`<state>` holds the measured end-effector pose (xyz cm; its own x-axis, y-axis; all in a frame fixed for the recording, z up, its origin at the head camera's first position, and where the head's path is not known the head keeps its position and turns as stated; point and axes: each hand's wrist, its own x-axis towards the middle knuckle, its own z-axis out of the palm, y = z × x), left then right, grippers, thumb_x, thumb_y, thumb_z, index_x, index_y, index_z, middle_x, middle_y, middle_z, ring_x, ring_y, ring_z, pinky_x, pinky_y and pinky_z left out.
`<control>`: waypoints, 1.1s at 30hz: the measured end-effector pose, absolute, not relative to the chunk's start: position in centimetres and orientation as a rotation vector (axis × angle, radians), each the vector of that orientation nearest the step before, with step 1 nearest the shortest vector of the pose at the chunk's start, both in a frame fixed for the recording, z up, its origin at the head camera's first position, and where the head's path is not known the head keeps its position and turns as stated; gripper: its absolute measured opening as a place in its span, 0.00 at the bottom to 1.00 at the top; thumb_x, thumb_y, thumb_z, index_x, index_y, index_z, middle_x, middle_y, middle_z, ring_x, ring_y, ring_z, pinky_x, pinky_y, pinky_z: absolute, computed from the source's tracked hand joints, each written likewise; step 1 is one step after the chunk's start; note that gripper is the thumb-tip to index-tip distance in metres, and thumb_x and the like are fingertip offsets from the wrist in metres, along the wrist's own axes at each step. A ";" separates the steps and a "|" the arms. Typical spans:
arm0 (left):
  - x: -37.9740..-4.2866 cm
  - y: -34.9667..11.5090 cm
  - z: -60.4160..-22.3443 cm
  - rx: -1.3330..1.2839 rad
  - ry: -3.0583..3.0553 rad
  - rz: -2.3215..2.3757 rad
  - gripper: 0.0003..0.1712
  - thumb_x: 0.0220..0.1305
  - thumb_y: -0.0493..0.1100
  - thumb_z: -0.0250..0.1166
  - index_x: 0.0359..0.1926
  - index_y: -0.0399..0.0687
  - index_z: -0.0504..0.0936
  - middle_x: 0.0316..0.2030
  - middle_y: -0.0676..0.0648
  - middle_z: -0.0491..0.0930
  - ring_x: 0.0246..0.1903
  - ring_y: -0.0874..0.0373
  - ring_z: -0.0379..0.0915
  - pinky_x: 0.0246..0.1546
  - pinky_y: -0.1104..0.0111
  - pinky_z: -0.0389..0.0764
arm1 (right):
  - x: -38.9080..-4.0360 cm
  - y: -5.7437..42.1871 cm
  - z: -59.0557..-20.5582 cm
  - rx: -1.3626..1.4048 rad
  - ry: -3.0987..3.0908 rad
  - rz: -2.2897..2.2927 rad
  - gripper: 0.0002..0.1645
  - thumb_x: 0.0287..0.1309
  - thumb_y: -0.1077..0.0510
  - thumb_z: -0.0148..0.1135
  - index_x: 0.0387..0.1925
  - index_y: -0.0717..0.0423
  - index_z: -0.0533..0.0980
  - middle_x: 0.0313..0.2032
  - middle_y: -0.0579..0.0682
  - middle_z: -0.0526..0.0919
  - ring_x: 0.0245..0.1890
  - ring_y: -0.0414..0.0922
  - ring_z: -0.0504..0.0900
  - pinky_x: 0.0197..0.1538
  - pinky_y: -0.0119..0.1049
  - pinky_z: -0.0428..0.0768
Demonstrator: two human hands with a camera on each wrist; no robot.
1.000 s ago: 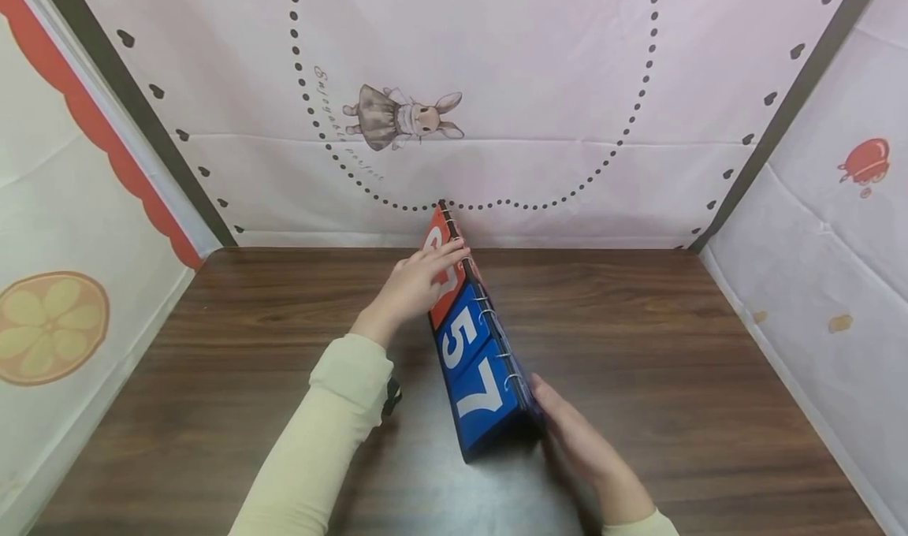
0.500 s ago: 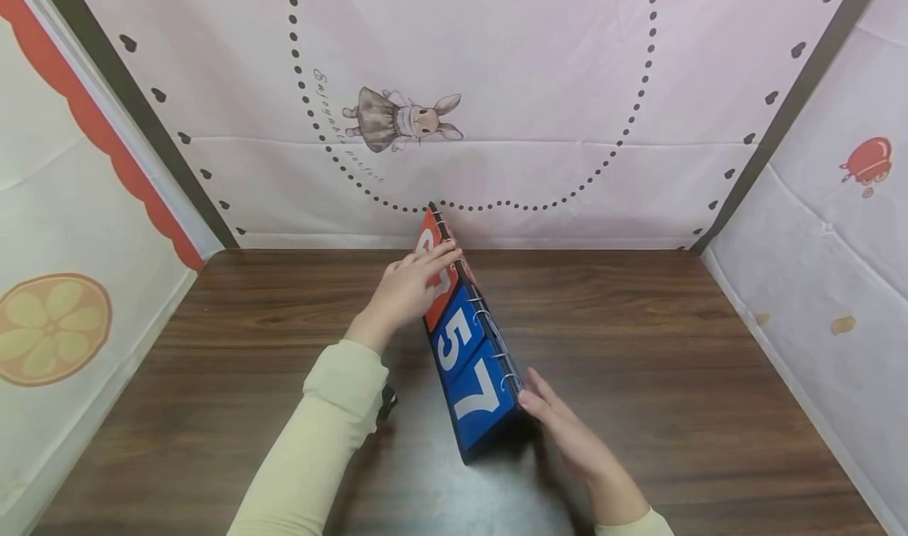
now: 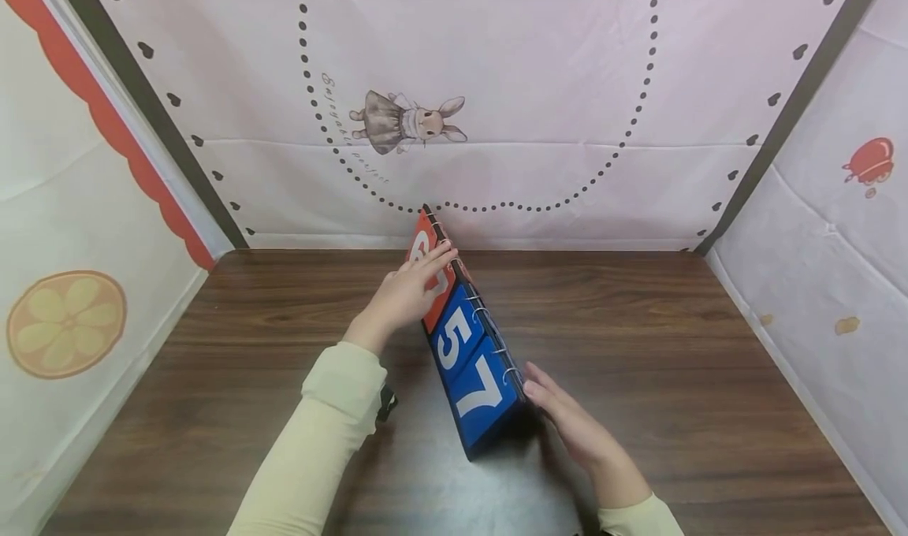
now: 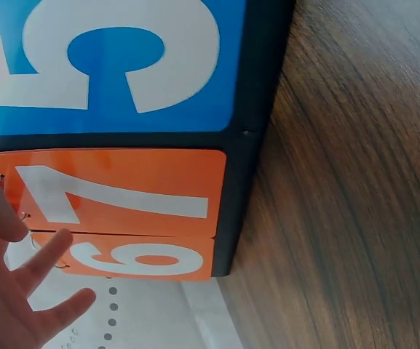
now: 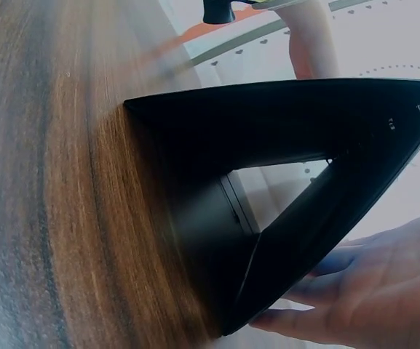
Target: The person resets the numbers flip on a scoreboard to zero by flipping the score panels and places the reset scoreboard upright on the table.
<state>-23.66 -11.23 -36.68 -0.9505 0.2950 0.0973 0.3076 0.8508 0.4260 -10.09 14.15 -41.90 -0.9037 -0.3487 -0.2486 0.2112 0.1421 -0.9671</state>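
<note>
The scoreboard (image 3: 470, 351) stands tent-like on the table (image 3: 681, 362), its blue 5 and 7 facing left. The left hand (image 3: 400, 295) rests on its top edge by the red cards (image 4: 122, 195), fingers spread. The right hand (image 3: 578, 433), fingers nearly straight, lies against the near end's right side. Behind hangs a rabbit-printed cloth (image 3: 546, 87).

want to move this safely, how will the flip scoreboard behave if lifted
The flip scoreboard is likely light for its size, since the right wrist view shows it hollow and open-ended. Its straight, flat panels suggest it is fairly stiff. The number cards, hung on rings, may flap if it is tilted.
</note>
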 end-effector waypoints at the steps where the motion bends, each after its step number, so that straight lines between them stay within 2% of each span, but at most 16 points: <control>1: -23.7 -11.2 -36.7 -0.489 -3.000 -0.709 0.39 0.63 0.43 0.59 0.70 0.70 0.53 0.70 0.60 0.46 0.66 0.44 0.50 0.60 0.42 0.53 | -10.1 14.2 -41.9 -0.135 2.010 -1.811 0.41 0.65 0.44 0.43 0.70 0.64 0.47 0.69 0.63 0.48 0.68 0.61 0.44 0.64 0.62 0.38; 9: -23.6 -11.4 -36.5 -0.479 -3.007 -0.745 0.38 0.64 0.45 0.58 0.70 0.71 0.51 0.71 0.61 0.44 0.68 0.46 0.46 0.61 0.42 0.49 | -10.5 14.7 -41.8 -0.171 2.034 -1.813 0.37 0.66 0.46 0.42 0.68 0.64 0.53 0.67 0.63 0.56 0.67 0.60 0.52 0.65 0.59 0.45; 13: -23.7 -11.4 -36.5 -0.476 -3.009 -0.758 0.38 0.64 0.46 0.58 0.70 0.71 0.52 0.71 0.62 0.45 0.68 0.46 0.46 0.62 0.42 0.49 | -10.3 14.8 -41.6 -0.217 2.259 -1.830 0.32 0.64 0.48 0.50 0.64 0.59 0.62 0.63 0.59 0.64 0.64 0.57 0.60 0.64 0.58 0.54; 16: -23.7 -11.4 -36.5 -0.477 -3.012 -0.774 0.38 0.64 0.45 0.58 0.70 0.71 0.52 0.70 0.62 0.44 0.68 0.46 0.46 0.62 0.42 0.49 | -10.1 14.8 -41.5 -0.384 2.656 -1.783 0.26 0.56 0.54 0.62 0.56 0.55 0.72 0.54 0.53 0.74 0.56 0.51 0.70 0.58 0.54 0.67; 18: -23.7 -11.4 -36.5 -0.481 -3.009 -0.779 0.38 0.64 0.45 0.58 0.70 0.71 0.52 0.71 0.62 0.44 0.68 0.46 0.45 0.62 0.42 0.49 | -10.0 14.8 -41.5 -0.535 2.945 -1.695 0.23 0.48 0.58 0.69 0.49 0.52 0.77 0.45 0.48 0.77 0.47 0.44 0.74 0.50 0.47 0.74; 21: -23.8 -11.5 -36.5 -0.484 -3.007 -0.776 0.37 0.64 0.44 0.57 0.70 0.70 0.52 0.71 0.61 0.44 0.68 0.46 0.45 0.61 0.41 0.49 | -10.1 14.8 -41.4 -0.761 3.201 -1.552 0.20 0.41 0.62 0.73 0.41 0.52 0.80 0.30 0.43 0.75 0.34 0.38 0.73 0.37 0.36 0.77; 23: -23.8 -11.5 -36.4 -0.485 -3.007 -0.770 0.37 0.65 0.45 0.57 0.70 0.70 0.52 0.71 0.61 0.44 0.68 0.47 0.45 0.61 0.41 0.49 | -10.1 14.7 -41.3 -0.795 3.255 -1.461 0.19 0.39 0.64 0.72 0.39 0.52 0.80 0.25 0.41 0.72 0.29 0.35 0.70 0.32 0.32 0.77; 25: -23.8 -11.5 -36.4 -0.486 -3.009 -0.768 0.37 0.65 0.45 0.57 0.70 0.70 0.52 0.71 0.61 0.44 0.68 0.48 0.45 0.61 0.40 0.49 | -10.0 14.6 -41.2 -0.727 3.253 -1.387 0.20 0.39 0.65 0.72 0.39 0.53 0.80 0.22 0.39 0.70 0.27 0.34 0.70 0.31 0.30 0.77; 29: -23.6 -11.5 -36.5 -0.484 -3.011 -0.775 0.38 0.64 0.45 0.58 0.70 0.71 0.52 0.70 0.62 0.44 0.68 0.49 0.45 0.61 0.40 0.48 | -9.8 14.7 -41.7 -0.424 3.134 -1.305 0.19 0.42 0.66 0.70 0.40 0.52 0.78 0.21 0.40 0.70 0.25 0.37 0.70 0.29 0.30 0.76; 33: -23.4 -11.2 -36.6 -0.480 -3.013 -0.787 0.38 0.64 0.45 0.58 0.70 0.72 0.52 0.70 0.62 0.44 0.68 0.50 0.45 0.61 0.40 0.48 | -10.0 15.3 -42.9 -0.131 3.009 -1.311 0.15 0.46 0.63 0.68 0.31 0.54 0.69 0.18 0.43 0.69 0.20 0.40 0.68 0.23 0.30 0.68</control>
